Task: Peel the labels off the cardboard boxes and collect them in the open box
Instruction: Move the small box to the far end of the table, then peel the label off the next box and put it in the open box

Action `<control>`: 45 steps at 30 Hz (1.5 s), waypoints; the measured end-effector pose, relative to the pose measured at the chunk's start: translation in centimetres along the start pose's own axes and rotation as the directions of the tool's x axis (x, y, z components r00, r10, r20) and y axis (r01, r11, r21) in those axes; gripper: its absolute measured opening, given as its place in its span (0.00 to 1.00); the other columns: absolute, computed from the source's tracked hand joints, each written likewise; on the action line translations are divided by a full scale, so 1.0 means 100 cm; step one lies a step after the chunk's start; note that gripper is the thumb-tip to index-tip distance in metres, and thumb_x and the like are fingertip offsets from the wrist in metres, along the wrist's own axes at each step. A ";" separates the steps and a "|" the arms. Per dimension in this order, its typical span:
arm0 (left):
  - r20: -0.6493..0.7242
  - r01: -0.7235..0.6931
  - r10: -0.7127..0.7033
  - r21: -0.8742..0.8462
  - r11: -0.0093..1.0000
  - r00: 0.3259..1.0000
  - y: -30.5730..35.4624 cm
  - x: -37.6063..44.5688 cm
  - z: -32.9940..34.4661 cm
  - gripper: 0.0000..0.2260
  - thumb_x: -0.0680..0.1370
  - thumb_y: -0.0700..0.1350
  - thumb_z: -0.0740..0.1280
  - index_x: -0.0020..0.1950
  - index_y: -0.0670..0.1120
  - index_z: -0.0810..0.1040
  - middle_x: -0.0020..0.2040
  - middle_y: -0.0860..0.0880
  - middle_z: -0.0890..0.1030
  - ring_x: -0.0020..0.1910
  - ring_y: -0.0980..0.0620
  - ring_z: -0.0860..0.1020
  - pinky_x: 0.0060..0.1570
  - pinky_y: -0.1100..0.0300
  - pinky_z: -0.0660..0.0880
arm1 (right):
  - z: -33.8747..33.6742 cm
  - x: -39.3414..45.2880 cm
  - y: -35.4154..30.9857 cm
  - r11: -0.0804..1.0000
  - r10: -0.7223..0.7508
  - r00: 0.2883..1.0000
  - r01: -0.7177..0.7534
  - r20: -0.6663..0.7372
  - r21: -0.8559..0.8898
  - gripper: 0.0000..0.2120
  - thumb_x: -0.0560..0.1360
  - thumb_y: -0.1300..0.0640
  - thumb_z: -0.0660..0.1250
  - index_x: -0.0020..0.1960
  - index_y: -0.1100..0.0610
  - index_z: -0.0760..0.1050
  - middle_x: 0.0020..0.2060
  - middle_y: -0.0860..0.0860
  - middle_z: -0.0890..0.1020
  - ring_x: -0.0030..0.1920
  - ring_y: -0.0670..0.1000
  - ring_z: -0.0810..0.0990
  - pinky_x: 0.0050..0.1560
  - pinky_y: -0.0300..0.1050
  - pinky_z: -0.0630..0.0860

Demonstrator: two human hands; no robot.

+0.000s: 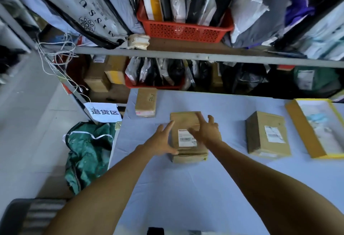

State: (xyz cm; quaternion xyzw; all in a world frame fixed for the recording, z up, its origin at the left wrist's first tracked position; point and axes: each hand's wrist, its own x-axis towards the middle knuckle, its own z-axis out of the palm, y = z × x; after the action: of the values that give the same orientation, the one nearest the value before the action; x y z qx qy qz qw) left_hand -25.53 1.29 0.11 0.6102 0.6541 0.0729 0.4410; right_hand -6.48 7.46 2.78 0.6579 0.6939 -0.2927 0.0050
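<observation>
Right now both forearms reach out over the pale blue table [186, 188]. Left hand [163, 142] sits against the left side of the middle box [188, 123], fingers straight and spread, thumb on the near corner. Right hand [206, 129] lies flat on top, fingers splayed, gripping nothing, partly covering the white label [184, 138]. That brown box runs lengthwise away from the person. Right of it, a second labelled box [268, 134]; then the open box [316, 128], yellow-edged. Farther back left, a small box [146, 104].
</observation>
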 end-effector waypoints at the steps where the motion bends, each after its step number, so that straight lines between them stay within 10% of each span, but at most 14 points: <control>1: 0.004 -0.009 0.009 -0.032 0.999 1.000 0.010 -0.004 0.014 0.55 0.64 0.50 0.80 0.79 0.53 0.44 0.78 0.42 0.55 0.76 0.46 0.56 0.70 0.57 0.60 | 0.001 -0.007 0.014 0.997 0.008 0.990 -0.018 0.141 0.068 0.42 0.71 0.40 0.71 0.77 0.41 0.51 0.74 0.59 0.56 0.69 0.65 0.65 0.65 0.57 0.69; 3: -0.065 -0.033 0.029 -0.065 0.997 0.997 0.031 -0.009 0.041 0.55 0.64 0.46 0.81 0.79 0.50 0.47 0.77 0.44 0.59 0.75 0.49 0.60 0.68 0.64 0.59 | 0.004 -0.023 0.037 0.980 -0.078 0.946 0.015 0.315 0.197 0.51 0.64 0.45 0.79 0.76 0.38 0.49 0.69 0.58 0.59 0.67 0.63 0.69 0.66 0.54 0.71; 14: -0.158 -0.023 0.013 -0.064 0.998 0.987 0.122 -0.056 0.128 0.56 0.63 0.48 0.80 0.80 0.52 0.45 0.78 0.46 0.53 0.77 0.50 0.56 0.71 0.60 0.57 | -0.024 -0.105 0.151 0.962 -0.227 0.958 0.192 0.173 0.196 0.56 0.56 0.47 0.82 0.74 0.38 0.51 0.66 0.55 0.61 0.62 0.61 0.69 0.55 0.58 0.78; 26: -0.067 0.024 -0.031 -0.096 0.995 0.997 0.103 -0.075 0.191 0.48 0.66 0.56 0.77 0.78 0.60 0.51 0.71 0.45 0.60 0.69 0.48 0.68 0.68 0.58 0.66 | 0.019 -0.150 0.177 0.975 -0.034 0.996 0.052 -0.083 0.216 0.17 0.74 0.55 0.69 0.63 0.50 0.75 0.66 0.53 0.72 0.56 0.55 0.78 0.56 0.46 0.75; 45: -0.095 0.003 -0.011 -0.091 0.996 0.995 0.099 -0.065 0.191 0.49 0.62 0.53 0.81 0.76 0.63 0.56 0.64 0.46 0.66 0.62 0.47 0.71 0.64 0.57 0.69 | 0.030 -0.144 0.178 0.956 -0.002 0.984 0.054 -0.178 0.288 0.15 0.69 0.61 0.72 0.54 0.51 0.78 0.55 0.48 0.80 0.51 0.52 0.79 0.46 0.39 0.69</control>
State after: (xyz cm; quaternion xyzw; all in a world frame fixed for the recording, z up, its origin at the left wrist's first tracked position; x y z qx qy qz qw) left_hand -6.42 -10.39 -1.89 0.5831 0.6726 0.1301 0.4368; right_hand 10.68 -7.53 -1.14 0.6645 0.6503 -0.3328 -0.1572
